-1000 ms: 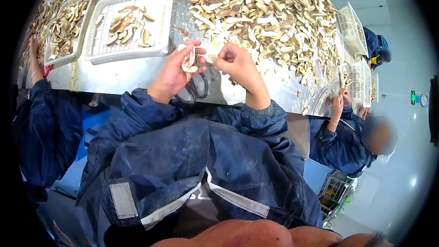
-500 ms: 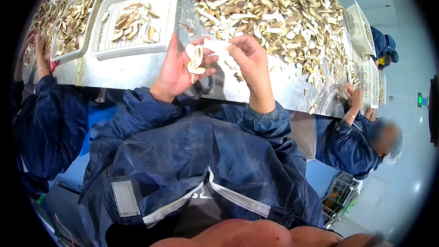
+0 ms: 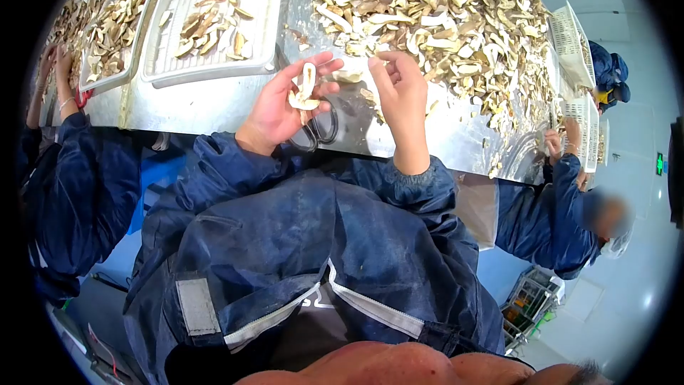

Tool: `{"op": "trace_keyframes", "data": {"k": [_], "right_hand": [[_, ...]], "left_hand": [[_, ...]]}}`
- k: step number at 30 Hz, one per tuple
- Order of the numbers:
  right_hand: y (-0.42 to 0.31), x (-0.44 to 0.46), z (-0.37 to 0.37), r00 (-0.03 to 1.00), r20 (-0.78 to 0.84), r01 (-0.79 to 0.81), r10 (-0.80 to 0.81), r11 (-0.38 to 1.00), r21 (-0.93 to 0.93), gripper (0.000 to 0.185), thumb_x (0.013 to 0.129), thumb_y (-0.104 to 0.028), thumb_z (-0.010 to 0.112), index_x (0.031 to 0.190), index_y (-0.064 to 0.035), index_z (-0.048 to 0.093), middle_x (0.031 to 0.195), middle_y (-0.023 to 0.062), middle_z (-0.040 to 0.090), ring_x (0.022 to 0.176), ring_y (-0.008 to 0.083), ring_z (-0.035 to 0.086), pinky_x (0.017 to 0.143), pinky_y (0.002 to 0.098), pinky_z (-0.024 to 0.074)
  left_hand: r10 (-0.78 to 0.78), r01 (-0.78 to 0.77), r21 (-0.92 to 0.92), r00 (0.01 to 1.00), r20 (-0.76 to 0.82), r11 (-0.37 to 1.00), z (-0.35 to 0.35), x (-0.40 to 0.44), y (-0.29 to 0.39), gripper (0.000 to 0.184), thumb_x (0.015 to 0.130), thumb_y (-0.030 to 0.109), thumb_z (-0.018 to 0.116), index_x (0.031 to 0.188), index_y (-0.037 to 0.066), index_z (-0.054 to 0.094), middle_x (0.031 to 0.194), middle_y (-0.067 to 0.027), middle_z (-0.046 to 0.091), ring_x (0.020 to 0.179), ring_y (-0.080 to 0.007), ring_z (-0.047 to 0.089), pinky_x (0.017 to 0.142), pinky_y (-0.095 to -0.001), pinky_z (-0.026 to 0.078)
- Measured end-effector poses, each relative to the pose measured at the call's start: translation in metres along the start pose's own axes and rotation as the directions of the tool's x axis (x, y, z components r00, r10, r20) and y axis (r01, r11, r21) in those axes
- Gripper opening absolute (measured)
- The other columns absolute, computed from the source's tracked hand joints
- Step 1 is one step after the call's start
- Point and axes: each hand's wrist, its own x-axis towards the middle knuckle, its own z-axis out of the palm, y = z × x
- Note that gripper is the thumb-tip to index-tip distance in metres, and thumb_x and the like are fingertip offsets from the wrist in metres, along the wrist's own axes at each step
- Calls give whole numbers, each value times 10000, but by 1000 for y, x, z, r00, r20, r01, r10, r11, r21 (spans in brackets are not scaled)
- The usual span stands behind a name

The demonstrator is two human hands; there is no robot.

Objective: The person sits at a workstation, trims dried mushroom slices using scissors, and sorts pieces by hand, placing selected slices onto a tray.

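Observation:
My left hand [image 3: 281, 107] is turned palm up at the table's near edge, holding a couple of pale mushroom slices [image 3: 307, 89] across its fingers. Black-handled scissors [image 3: 325, 127] lie just beside that hand, partly hidden by it. To the right, my right hand [image 3: 403, 93] is raised over the metal, fingers loosely bent and nothing visible in them. Another pale mushroom slice [image 3: 348, 76] is on the table between the two hands. Beyond my right hand spreads a large heap of sliced mushrooms [image 3: 427, 11].
A white tray [image 3: 151, 57] with some slices stands at the left, beside a fuller tray [image 3: 85, 82]. One co-worker's hands [image 3: 63, 75] are at the far left, another's [image 3: 559, 142] at the right. White baskets [image 3: 581, 121] stand along the right side of the metal table [image 3: 203, 110].
My right hand has let go of a pale mushroom slice and drawn slightly away to the right. My left hand still holds its slices. The right-hand co-worker's hands have shifted.

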Motion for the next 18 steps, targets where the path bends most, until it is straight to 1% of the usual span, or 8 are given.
{"op": "trace_keyframes", "data": {"k": [1, 4, 5, 8, 9, 13, 16, 18], "right_hand": [[-14, -1, -3, 989, 95, -126, 112, 980, 156, 273, 854, -254, 742, 923, 5, 692, 735, 96, 598, 636, 192, 581, 582, 315, 458], [-22, -7, 12, 932, 361, -116, 29, 968, 222, 340, 834, -331, 752, 854, 4, 693, 746, 104, 600, 637, 216, 594, 578, 329, 462], [-30, -11, 13, 944, 324, 50, -64, 997, 52, 386, 817, -379, 756, 827, 1, 692, 744, 105, 607, 612, 214, 599, 573, 327, 463], [-38, -11, 20, 875, 469, -188, 120, 977, 100, 276, 872, -261, 754, 867, 2, 668, 702, 37, 639, 617, 88, 582, 569, 234, 446], [-33, -13, 23, 795, 567, -429, 218, 862, 270, 248, 891, -240, 732, 881, -3, 658, 736, 32, 634, 648, 85, 583, 578, 228, 441], [-12, -12, 30, 820, 549, -510, 161, 641, 574, 173, 909, -160, 697, 867, 0, 646, 742, 2, 625, 663, 64, 554, 597, 206, 421], [-12, -9, 21, 779, 578, -601, 242, 549, 581, 169, 915, -161, 693, 868, -6, 646, 747, 8, 628, 665, 61, 543, 600, 200, 411], [-12, -10, 23, 791, 549, -586, 270, 592, 553, 190, 901, -183, 713, 836, -11, 664, 733, 9, 634, 647, 58, 530, 585, 208, 402]], "left_hand": [[10, -10, 31, 1000, 0, 999, -2, 0, -1, 518, 1058, 338, 362, 1459, 11, 379, 1438, -149, 478, 1090, -247, 617, 770, -356, 587], [0, 12, 208, 998, -60, 978, 7, 0, -2, 498, 1056, 337, 367, 1437, 22, 429, 1398, -119, 525, 1058, -205, 621, 718, -324, 552], [13, 17, 268, 994, -111, 963, 14, -2, -2, 491, 1058, 344, 353, 1430, 38, 448, 1331, -104, 573, 1046, -186, 622, 711, -309, 529], [-11, 13, 346, 1000, -8, 938, 9, -3, -1, 491, 1061, 349, 345, 1429, 40, 448, 1272, -94, 597, 1033, -186, 625, 718, -306, 523], [-7, 19, 326, 999, -38, 945, 10, -4, 0, 487, 1062, 344, 342, 1426, 39, 448, 1257, -92, 600, 1032, -189, 627, 739, -320, 531], [-11, 41, 245, 992, -123, 969, 15, -5, -1, 473, 1064, 327, 328, 1411, 30, 452, 1215, -90, 607, 1033, -201, 632, 814, -372, 561], [-6, 32, 209, 992, -125, 977, 8, -4, -4, 456, 1063, 311, 332, 1392, 23, 464, 1216, -100, 607, 1041, -208, 634, 839, -392, 566], [15, 12, 222, 993, -121, 975, 13, -5, -4, 429, 1059, 285, 352, 1375, 25, 479, 1205, -105, 609, 1042, -211, 637, 847, -394, 564]]}}
